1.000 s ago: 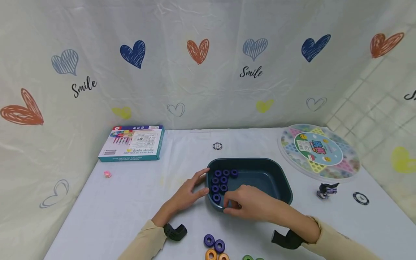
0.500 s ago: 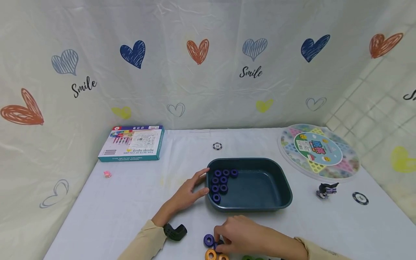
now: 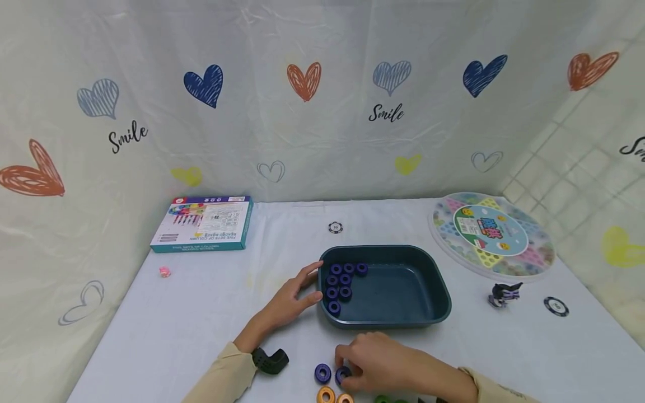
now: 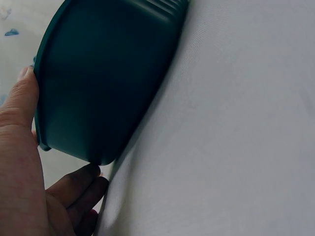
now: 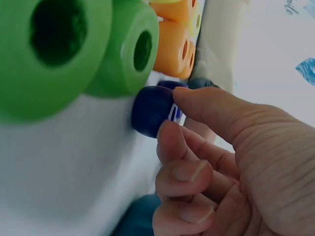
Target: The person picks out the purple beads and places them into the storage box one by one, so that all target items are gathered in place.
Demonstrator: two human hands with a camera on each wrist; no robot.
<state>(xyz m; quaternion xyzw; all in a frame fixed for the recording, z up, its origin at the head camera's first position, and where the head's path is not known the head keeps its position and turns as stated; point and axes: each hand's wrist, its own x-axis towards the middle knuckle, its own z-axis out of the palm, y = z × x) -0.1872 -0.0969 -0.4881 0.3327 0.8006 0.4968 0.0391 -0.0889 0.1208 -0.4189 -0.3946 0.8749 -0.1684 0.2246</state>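
A dark teal tray (image 3: 393, 294) stands mid-table, with several purple ring-shaped beads (image 3: 345, 293) grouped along its left side. My left hand (image 3: 286, 299) rests against the tray's left end. In the left wrist view its thumb (image 4: 23, 93) touches the rim and other fingertips are near the tray's lower corner. Below the tray, my right hand (image 3: 378, 361) pinches a purple bead (image 5: 150, 112) between thumb and finger, low at the tablecloth. A second purple bead (image 3: 323, 374) lies just left of it. Orange beads (image 3: 326, 395) and green beads (image 3: 382, 399) sit at the near edge, partly cut off.
At the back left lies a flat boxed set (image 3: 201, 224), with a small pink piece (image 3: 164, 272) in front. A round game board (image 3: 491, 235) lies at the back right, near a small dark figure (image 3: 504, 294) and a chip (image 3: 556, 306). Another chip (image 3: 335, 227) lies behind the tray.
My right hand has gone from inside the tray down to the purple beads in front, and the bead it pinches has shifted slightly right. The left hand stays at the tray.
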